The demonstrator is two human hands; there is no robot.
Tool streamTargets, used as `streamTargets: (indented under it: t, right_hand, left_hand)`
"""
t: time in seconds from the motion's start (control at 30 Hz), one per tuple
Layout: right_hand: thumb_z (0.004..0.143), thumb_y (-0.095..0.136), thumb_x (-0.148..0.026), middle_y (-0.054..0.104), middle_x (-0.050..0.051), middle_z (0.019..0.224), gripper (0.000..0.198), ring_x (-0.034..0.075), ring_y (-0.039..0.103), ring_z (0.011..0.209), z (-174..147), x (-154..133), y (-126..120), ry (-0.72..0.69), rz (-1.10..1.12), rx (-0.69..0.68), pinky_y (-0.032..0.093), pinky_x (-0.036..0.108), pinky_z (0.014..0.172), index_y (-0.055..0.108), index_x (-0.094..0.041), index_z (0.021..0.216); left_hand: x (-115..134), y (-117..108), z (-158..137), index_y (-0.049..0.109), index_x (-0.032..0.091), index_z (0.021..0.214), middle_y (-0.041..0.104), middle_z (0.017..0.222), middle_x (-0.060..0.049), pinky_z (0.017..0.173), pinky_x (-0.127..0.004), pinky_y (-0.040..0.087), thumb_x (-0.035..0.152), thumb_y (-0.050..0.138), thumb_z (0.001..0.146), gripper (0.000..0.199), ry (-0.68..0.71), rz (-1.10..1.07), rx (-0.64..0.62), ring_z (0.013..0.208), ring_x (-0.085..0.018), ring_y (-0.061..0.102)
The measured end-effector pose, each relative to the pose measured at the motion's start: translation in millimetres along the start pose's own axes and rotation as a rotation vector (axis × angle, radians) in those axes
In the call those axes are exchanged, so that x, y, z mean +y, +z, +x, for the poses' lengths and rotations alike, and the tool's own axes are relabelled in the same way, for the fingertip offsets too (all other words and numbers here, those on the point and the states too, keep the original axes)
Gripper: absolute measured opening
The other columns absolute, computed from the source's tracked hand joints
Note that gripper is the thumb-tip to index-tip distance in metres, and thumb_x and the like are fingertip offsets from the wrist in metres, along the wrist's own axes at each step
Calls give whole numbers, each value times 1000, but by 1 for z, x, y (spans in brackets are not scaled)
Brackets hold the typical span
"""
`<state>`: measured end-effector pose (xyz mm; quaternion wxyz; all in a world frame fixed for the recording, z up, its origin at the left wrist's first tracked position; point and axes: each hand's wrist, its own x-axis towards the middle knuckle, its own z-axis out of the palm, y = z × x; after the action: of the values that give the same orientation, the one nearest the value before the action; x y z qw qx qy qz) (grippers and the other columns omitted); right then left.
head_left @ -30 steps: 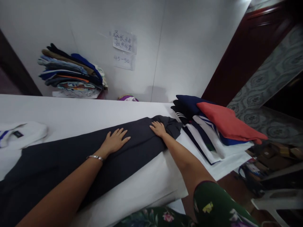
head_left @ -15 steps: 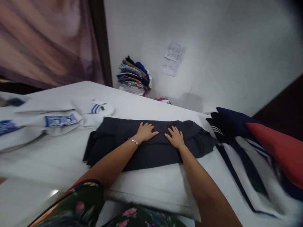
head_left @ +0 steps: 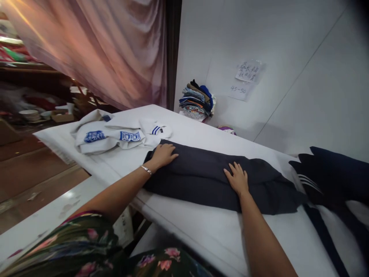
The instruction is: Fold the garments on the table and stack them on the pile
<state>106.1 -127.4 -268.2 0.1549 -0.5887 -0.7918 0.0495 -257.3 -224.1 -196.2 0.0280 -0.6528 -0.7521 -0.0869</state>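
Note:
A folded dark grey garment [head_left: 201,173] lies flat and long across the white table; its exact kind I cannot tell. My left hand [head_left: 163,156], with a bracelet at the wrist, rests on its left end, fingers spread and palm down. On the garment's right half lies my right hand [head_left: 238,177], fingers apart and pressed flat on the cloth. Neither hand grips anything. Beyond my left hand is a crumpled white garment [head_left: 115,134] with blue lettering and blue stripes.
Dark navy and white striped clothes [head_left: 331,177] are heaped on the right of the table [head_left: 268,238]. A stack of folded clothes [head_left: 197,100] stands by the wall, below taped paper notes [head_left: 246,73]. A pinkish curtain [head_left: 129,50] hangs at the left, near cluttered shelves.
The view has swung left. My left hand has slid left along the dark garment to its end, widening the gap between my hands. The cloth under it looks flatter.

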Motion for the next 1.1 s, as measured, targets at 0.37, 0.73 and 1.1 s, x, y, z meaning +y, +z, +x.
streamTargets:
  t: [0.37,0.73,1.1]
  right_hand:
    - [95,40,-50,54,9,147,50,28,36,145,-7,-3,-12,-201,145,104,15,60,119,63,-23,130]
    - [92,53,-54,50,10,151,58,31,36,146,-26,-39,-17,-503,122,-93,23,60,119,53,-25,142]
    - [99,45,-27,61,8,141,37,27,47,139,-24,-39,-10,-492,158,32,33,55,115,64,-25,130]
  left_hand:
    - [-31,0,-117,70,19,111,71,112,-11,96,-38,47,48,45,92,43,-214,-146,121,107,-27,63]
    - [4,-1,-77,66,14,112,69,111,-17,86,-41,47,56,51,90,50,-274,127,-19,107,-33,63]
    - [-1,-33,-51,59,22,103,73,103,-8,72,-32,45,46,50,91,28,-309,-51,117,96,-26,67]
